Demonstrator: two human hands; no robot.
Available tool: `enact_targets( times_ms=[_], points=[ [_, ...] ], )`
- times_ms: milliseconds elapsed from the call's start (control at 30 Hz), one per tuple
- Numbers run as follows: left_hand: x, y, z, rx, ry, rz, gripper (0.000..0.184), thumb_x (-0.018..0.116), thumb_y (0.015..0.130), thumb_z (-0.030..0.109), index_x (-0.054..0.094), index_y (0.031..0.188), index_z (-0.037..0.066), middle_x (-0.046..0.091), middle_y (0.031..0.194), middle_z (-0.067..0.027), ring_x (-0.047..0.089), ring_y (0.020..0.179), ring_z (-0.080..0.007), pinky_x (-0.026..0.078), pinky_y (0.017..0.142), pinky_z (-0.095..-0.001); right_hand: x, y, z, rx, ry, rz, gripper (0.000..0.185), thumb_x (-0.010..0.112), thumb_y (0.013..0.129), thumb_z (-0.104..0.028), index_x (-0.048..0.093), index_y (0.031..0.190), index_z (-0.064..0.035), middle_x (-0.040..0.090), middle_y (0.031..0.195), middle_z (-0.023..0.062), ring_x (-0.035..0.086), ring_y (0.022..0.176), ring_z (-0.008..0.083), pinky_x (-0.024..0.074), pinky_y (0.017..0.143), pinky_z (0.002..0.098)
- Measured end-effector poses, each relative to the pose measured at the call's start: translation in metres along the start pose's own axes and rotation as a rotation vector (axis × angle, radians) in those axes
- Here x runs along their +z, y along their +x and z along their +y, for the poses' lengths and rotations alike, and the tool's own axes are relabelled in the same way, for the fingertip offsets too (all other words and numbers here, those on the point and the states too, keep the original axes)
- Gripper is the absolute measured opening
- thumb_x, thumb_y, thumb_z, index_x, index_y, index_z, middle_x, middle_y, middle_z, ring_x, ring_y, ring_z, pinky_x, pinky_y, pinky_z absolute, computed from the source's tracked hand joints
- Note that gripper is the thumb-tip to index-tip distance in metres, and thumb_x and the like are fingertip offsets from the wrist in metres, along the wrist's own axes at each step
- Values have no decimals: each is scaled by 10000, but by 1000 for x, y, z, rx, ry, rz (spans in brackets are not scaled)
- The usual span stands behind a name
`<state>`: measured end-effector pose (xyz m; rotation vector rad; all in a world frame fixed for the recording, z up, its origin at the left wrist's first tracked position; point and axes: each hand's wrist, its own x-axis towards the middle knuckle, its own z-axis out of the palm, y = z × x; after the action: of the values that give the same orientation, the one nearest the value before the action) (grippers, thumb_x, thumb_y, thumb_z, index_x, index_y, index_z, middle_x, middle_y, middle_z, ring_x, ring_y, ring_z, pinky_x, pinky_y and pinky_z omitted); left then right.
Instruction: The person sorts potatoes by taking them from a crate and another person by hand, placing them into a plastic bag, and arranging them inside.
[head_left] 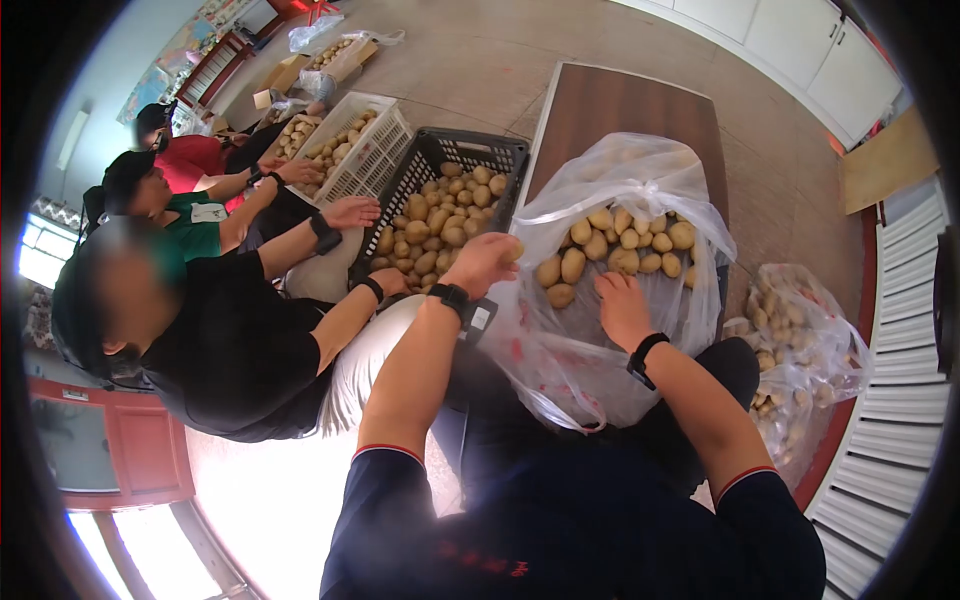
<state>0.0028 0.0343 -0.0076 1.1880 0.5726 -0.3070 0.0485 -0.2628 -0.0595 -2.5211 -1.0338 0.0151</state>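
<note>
My left hand (480,264) is closed round a potato (516,249), part of which shows past the fingers. It hovers between the black crate (518,150) and a clear plastic bag (640,160). Inside the opened bag lie several loose potatoes (572,264). My right hand (624,310) is over the bag's near part, fingers stretched toward the potatoes and just below them, with nothing seen in its grasp. Its fingertips are close to one potato (623,261); I cannot tell whether they touch it.
The bag lies on a brown-topped table (640,95). Potatoes (440,220) fill the black crate; a white crate (385,150) of potatoes stands beyond. A co-worker (230,330) in black reaches to the black crate from the left. Another bag of potatoes (800,340) sits at right.
</note>
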Motion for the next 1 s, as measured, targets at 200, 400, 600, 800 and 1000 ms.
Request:
enact_targets(
  times_ms=[200,400,600,800,1000],
  points=[
    [-34,11,-13,110,-257,280,234,595,949,184,564,1138,50,619,1001,-94,636,776,-241,572,676,-360,-4,-7,2,-10,-59,-41,433,581,779,-6,607,1199,-108,541,1214,78,530,1037,346,493,866,424],
    [-62,17,-23,163,-344,440,230,567,937,112,516,1151,43,589,1019,-121,627,764,-283,593,714,-424,2,-16,8,24,-93,-52,358,537,835,-68,625,1170,-156,565,1135,86,576,945,334,494,807,457],
    [-73,16,-26,179,-351,548,304,533,935,62,499,1235,27,584,1091,-148,630,843,-295,591,763,-409,8,-20,14,22,-192,-50,324,541,832,-85,632,1136,-152,589,1062,96,575,974,313,464,824,444],
    [-79,18,-32,214,-439,639,344,576,890,64,562,1233,48,612,1073,-128,632,854,-264,562,703,-353,6,-24,14,37,-196,-67,331,599,802,-119,626,1132,-136,602,1037,97,562,1006,310,458,833,441],
    [-87,23,-35,158,-466,666,304,651,902,170,610,1169,29,640,1126,-123,625,1006,-238,516,836,-308,0,-24,8,123,-106,-126,405,689,765,-140,588,1153,-79,613,1073,115,557,1035,319,459,859,436]
  ],
)
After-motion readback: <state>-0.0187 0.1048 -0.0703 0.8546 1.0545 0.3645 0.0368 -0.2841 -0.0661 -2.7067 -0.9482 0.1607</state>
